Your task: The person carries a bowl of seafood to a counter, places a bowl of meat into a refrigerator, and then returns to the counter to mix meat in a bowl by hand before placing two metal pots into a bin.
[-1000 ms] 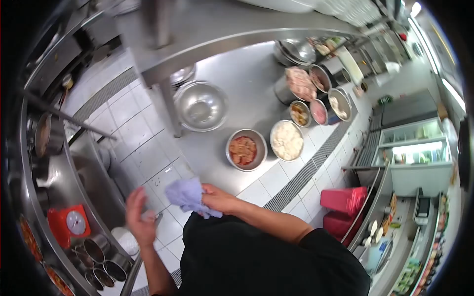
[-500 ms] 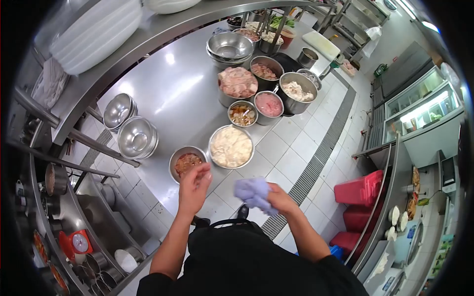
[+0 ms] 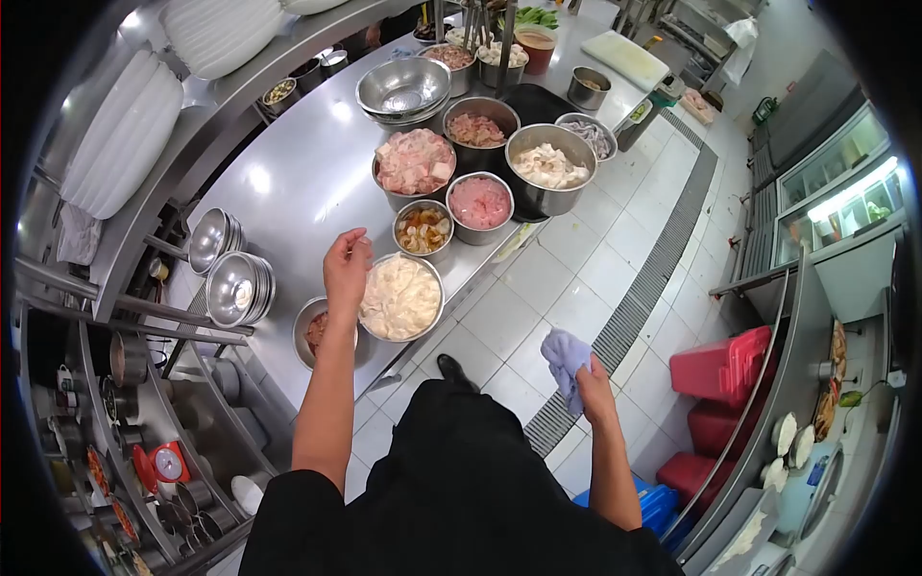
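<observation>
My left hand (image 3: pixel 347 266) reaches over the steel table, its fingers loosely bent and apart with nothing visible in them. Just beside it is a steel bowl of pale, creamy-coloured meat (image 3: pixel 399 298). My forearm partly covers a smaller bowl of reddish meat (image 3: pixel 315 331). In my right hand (image 3: pixel 595 386) is a bunched lavender cloth (image 3: pixel 567 360), held out over the floor, away from the table. Close to my left hand stand a pot of brownish pieces in liquid (image 3: pixel 423 228) and a pot of pink minced meat (image 3: pixel 480 204).
Stacked steel bowls (image 3: pixel 240 288) stand at the table's left, with more bowls (image 3: pixel 403 86) at the back. A large pot of white pieces (image 3: pixel 550 168) sits near the right edge. White plates (image 3: pixel 125 134) line the overhead shelf. Red bins (image 3: pixel 720 365) are on the right.
My left hand has moved forward and left, from above the reddish meat to beside the creamy meat. My right hand has carried the cloth rightward. The view has shifted.
</observation>
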The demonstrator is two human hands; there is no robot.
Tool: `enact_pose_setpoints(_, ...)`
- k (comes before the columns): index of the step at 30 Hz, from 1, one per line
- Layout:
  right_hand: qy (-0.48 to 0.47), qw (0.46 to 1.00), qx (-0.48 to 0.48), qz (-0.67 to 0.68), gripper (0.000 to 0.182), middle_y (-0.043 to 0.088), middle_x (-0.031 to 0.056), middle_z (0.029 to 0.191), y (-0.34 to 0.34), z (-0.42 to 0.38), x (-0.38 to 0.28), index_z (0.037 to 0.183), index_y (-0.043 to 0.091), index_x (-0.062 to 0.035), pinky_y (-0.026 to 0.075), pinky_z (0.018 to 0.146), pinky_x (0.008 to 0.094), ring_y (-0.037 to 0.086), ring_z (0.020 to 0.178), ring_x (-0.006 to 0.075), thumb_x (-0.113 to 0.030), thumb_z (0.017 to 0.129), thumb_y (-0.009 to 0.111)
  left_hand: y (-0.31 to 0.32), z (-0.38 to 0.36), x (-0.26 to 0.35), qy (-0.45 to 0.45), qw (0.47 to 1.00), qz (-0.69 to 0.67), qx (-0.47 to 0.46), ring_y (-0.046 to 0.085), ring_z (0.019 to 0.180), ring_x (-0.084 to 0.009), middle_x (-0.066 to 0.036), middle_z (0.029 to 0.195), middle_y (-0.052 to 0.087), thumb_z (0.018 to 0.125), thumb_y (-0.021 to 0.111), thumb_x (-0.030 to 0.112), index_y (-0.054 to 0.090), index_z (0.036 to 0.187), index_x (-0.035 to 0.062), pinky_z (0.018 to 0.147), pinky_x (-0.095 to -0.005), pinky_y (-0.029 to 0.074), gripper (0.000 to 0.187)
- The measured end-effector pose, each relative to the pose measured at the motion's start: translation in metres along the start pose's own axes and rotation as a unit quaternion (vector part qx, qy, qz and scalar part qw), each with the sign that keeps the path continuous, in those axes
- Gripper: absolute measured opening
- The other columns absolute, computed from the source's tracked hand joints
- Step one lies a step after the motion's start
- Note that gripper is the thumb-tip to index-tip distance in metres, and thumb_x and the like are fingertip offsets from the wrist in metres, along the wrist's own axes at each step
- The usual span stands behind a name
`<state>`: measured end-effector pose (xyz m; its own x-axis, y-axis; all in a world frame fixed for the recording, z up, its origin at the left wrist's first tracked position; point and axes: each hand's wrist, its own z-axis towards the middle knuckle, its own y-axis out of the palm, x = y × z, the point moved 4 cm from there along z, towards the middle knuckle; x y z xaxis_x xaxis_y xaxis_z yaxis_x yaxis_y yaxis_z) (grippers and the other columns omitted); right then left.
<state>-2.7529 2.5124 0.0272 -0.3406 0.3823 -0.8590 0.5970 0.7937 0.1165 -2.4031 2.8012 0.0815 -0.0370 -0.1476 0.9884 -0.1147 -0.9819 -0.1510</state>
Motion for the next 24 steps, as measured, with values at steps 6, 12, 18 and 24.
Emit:
enact_pose_setpoints(6, -0.095, 0.991, -0.033, -0.087, 0.042, 0.066, 0.0112, 0.107, 0.042, 0.037, -0.051, 0.124, 0.053, 0.0048, 0.051, 0.082, 0.0284, 0.063, 0.092, 0.0166, -0.005, 0.084, 0.046, -0.019, 0.022, -0.023, -0.053, 0.996, -0.043, 0.050, 0.060, 0.082, -0.0113, -0.003, 0.098, 0.064, 0.091, 0.060, 0.018, 0.062, 0.118, 0.0015, 0.069, -0.0259, 0.051, 0.032)
enact_pose_setpoints(12, -0.101, 0.966, -0.239, 0.001, 0.041, 0.066, 0.0091, 0.109, 0.175, 0.087, -0.123, 0.129, 0.052, 0.0000, 0.051, 0.073, 0.0256, 0.064, 0.088, 0.0132, -0.018, 0.093, 0.054, 0.012, -0.018, 0.043, -0.066, 0.962, -0.256, -0.072, 0.059, 0.093, -0.0126, -0.007, 0.112, 0.061, 0.091, 0.059, 0.012, 0.057, 0.126, 0.0030, 0.076, -0.0279, 0.053, 0.037)
enact_pose_setpoints(18, -0.260, 0.847, -0.208, -0.415, 0.033, 0.068, 0.0033, 0.088, 0.293, 0.124, -0.243, 0.119, 0.064, 0.0001, 0.048, 0.074, 0.0274, 0.060, 0.082, 0.0105, -0.021, 0.093, 0.062, -0.045, 0.068, 0.045, 0.010, 0.971, -0.238, 0.027, 0.058, 0.111, -0.0150, -0.009, 0.123, 0.058, 0.084, 0.056, -0.001, 0.057, 0.124, 0.0003, 0.088, -0.0279, 0.052, 0.040)
enact_pose_setpoints(24, -0.250, 0.888, -0.098, -0.372, 0.039, 0.071, 0.0174, 0.092, 0.248, 0.305, -0.210, 0.109, 0.068, 0.0000, 0.052, 0.075, 0.0350, 0.070, 0.082, 0.0284, -0.026, 0.080, 0.065, -0.090, 0.140, -0.013, 0.068, 0.881, 0.464, 0.067, 0.065, 0.099, -0.0330, -0.023, 0.115, 0.063, 0.088, 0.055, 0.015, 0.064, 0.121, 0.0063, 0.091, -0.0389, 0.050, 0.035)
